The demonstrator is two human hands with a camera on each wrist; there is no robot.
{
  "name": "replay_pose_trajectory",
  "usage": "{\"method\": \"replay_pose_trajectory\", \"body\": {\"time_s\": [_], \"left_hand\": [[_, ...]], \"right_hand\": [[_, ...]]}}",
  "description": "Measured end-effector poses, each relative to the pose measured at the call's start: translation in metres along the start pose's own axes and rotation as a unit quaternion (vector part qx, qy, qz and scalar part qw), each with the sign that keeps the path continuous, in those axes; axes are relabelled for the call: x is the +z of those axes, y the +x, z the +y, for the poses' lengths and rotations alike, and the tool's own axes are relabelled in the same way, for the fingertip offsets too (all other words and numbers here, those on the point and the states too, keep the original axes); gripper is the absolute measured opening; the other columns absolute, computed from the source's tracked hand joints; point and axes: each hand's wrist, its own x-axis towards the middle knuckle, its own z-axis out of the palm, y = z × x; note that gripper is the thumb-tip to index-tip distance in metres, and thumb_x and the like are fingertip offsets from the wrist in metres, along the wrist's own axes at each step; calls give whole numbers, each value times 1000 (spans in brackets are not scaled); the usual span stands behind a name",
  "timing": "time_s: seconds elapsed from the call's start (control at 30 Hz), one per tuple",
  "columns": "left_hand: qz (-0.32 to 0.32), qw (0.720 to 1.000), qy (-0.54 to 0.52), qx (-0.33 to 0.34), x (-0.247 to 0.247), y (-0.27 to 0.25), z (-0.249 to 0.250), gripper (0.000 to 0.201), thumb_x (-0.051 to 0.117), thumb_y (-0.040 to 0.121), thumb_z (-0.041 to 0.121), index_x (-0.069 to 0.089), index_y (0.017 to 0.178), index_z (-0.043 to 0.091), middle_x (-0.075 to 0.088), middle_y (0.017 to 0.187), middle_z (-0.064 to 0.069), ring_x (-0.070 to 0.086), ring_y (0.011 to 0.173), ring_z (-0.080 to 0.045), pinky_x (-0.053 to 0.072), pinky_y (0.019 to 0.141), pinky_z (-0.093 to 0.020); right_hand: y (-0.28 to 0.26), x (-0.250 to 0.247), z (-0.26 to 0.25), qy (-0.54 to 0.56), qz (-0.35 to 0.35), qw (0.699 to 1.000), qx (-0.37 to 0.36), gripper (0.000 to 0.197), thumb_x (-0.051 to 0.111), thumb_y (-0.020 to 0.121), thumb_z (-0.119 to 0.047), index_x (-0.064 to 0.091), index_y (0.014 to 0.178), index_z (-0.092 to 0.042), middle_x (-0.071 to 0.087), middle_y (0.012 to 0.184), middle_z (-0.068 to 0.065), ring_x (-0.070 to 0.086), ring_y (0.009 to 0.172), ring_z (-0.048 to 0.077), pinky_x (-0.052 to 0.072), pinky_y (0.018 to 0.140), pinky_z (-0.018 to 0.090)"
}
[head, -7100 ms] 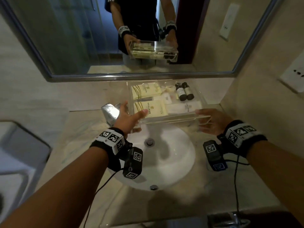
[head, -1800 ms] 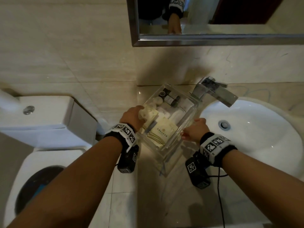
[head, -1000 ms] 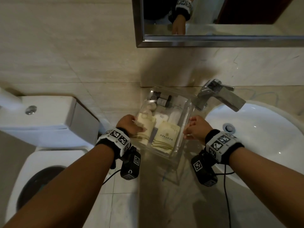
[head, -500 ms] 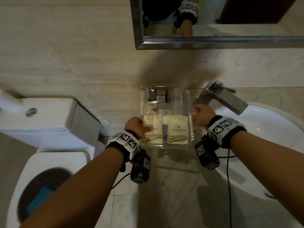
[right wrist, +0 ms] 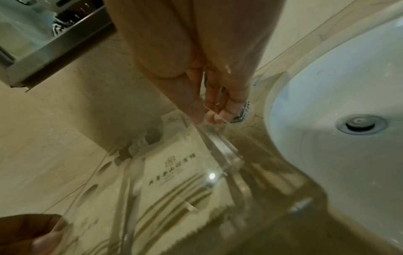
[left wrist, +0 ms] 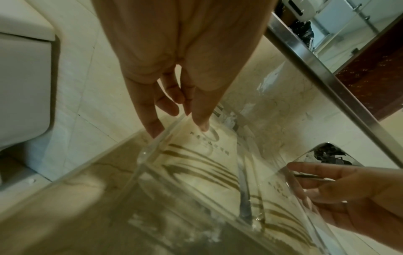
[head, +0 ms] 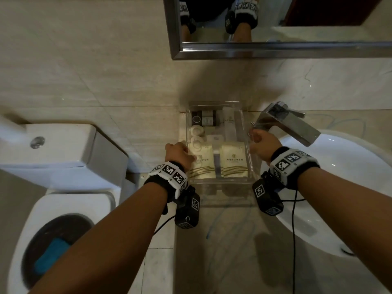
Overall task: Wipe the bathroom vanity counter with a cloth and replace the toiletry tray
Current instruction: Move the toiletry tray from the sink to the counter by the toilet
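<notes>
Tray (head: 218,181): clear acrylic, on the bench (head: 233,240) at its back left corner, far end near the wall, between toilet and tap. Looks level; can't tell if the base is fully down.
Tray contents: two cream packets (head: 233,164) w/ gold stripes at the near end, dark small bottles (head: 206,117) at the far end, white round caps & small white items in the middle.
L hand (head: 178,153): at the tray's left wall. L wrist view shows the grip pinching it, thumb (left wrist: 202,110) inside the rim, fingers (left wrist: 150,119) outside.
R hand (head: 263,143): at the tray's right wall, just beside the tap base. R wrist view shows thumb and fingertips (right wrist: 209,110) closed on the wall's top edge, so grip is pinching the tray too.
Tap (head: 290,122): chrome, square spout, angled out over the sink.
Sink (head: 350,187): white, oval, right of the tray; drain seen in R wrist view.
Toilet (head: 53,158): white, left of the bench, seat up, blue in the bowl.
Mirror (head: 275,49): steel frame, above on the wall; both wrists w/ marker bands reflected.
Cloth: can't see it in any view.
</notes>
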Motion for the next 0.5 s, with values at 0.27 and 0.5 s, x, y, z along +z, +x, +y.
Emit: {"method": "replay_pose_trajectory", "body": {"time_s": [0.27, 0.5], "left_hand": [[2, 1000, -23, -3, 1, -2, 1, 21, 66, 87, 19, 53, 101, 11, 49, 96, -3, 49, 93, -21, 34, 75, -24], [-8, 999, -43, -14, 1, -6, -2, 16, 65, 87, 24, 51, 91, 16, 57, 99, -5, 52, 90, -18, 36, 72, -25]], "right_hand": [[-12, 4, 17, 3, 21, 999, 25, 66, 62, 81, -1, 38, 141, -15, 57, 125, 10, 56, 113, 30, 49, 88, 35], [-20, 5, 14, -33, 6, 999, 14, 69, 63, 84, -5, 32, 145, -17, 52, 135, 12, 49, 124, 29, 42, 97, 33]]}}
